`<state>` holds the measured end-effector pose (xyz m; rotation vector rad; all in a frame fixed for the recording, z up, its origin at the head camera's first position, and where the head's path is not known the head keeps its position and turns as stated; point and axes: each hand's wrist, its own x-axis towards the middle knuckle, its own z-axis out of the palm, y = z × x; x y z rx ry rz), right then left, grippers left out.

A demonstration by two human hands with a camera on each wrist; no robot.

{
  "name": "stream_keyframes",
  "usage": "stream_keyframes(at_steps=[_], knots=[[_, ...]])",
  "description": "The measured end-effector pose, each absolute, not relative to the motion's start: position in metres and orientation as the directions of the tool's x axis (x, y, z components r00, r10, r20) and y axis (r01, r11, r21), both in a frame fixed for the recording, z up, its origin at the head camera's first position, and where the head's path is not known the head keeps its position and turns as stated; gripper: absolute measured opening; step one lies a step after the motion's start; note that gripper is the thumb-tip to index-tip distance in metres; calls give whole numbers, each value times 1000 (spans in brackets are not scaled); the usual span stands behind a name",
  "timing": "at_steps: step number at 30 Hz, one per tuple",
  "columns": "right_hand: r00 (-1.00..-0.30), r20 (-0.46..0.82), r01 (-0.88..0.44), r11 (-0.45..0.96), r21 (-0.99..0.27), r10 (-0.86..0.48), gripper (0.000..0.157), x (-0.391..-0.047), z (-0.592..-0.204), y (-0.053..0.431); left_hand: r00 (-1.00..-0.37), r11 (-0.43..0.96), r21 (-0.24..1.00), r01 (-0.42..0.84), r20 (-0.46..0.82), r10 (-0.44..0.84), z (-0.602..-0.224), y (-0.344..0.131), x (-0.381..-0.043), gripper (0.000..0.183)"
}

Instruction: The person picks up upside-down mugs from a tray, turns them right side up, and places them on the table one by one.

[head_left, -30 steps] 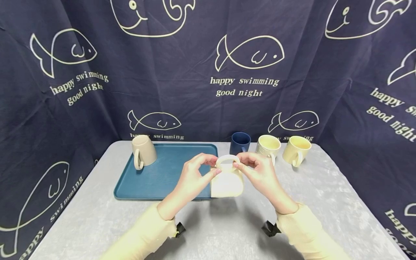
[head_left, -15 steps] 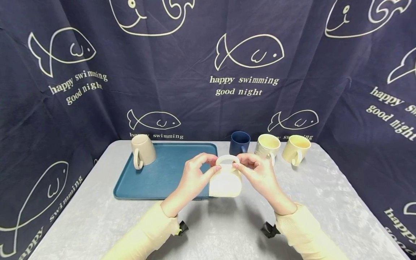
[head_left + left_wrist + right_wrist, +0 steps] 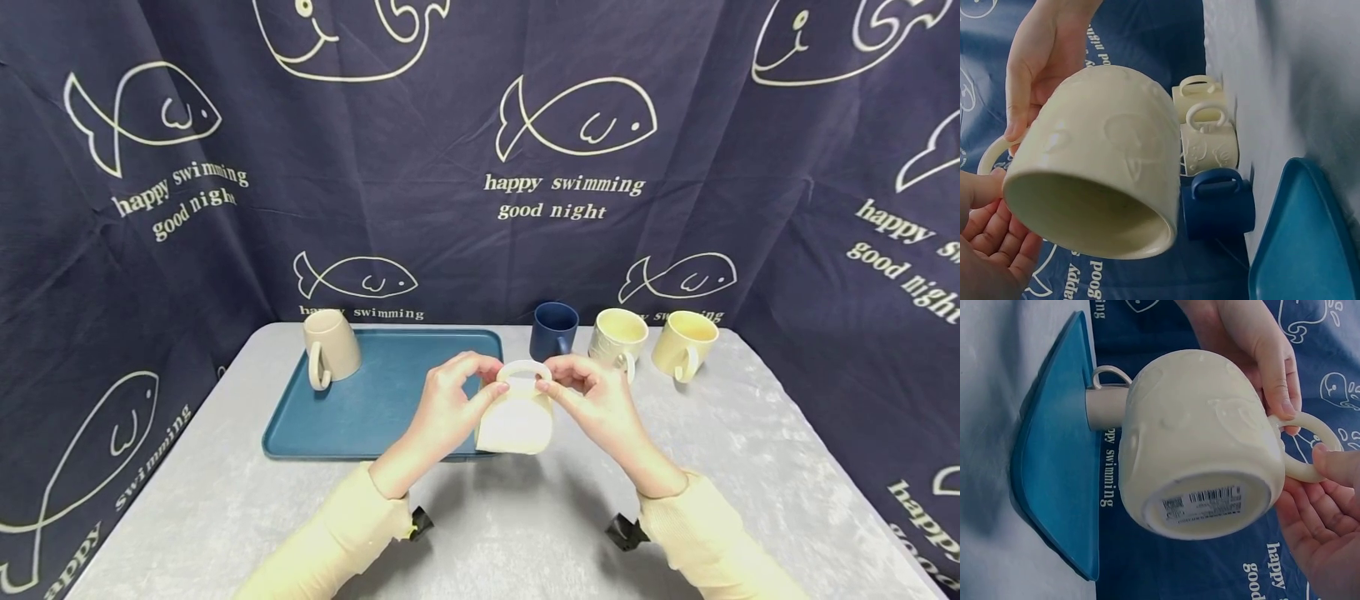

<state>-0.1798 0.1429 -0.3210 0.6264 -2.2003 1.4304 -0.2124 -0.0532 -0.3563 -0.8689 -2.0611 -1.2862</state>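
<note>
While two hands (image 3: 452, 402) (image 3: 597, 400) hold one mug (image 3: 516, 423), four others (image 3: 335, 343) (image 3: 553, 332) (image 3: 611, 336) (image 3: 678, 346) stand, one seemingly inverted.

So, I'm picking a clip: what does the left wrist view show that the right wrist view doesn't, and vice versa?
Left wrist only: open mouth of the held mug, the blue mug, patterned mug and yellow mug.

Right wrist only: sticker on that mug's base, the beige mug.

Both: the tray, table and curtain, and the held mug, its handle pinched by the left hand and right hand.
</note>
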Motion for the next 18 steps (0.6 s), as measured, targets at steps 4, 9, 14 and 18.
stream_keyframes(at_steps=[4,9,14,18], knots=[[-806,572,-586,344,-734,-151,16,-178,-322,143,-629,357,533,767,736,252,-353,-54,-213,12],[-801,574,-594,342,-728,-170,18,-180,-325,145,-628,374,522,767,732,265,-349,-54,-215,11],[-795,570,-605,338,-721,-206,22,-190,-338,151,-624,374,516,771,731,276,-346,-54,-216,12],[-796,544,-605,315,-731,-266,22,-195,-346,154,-613,385,497,778,735,290,-345,-55,-217,13]])
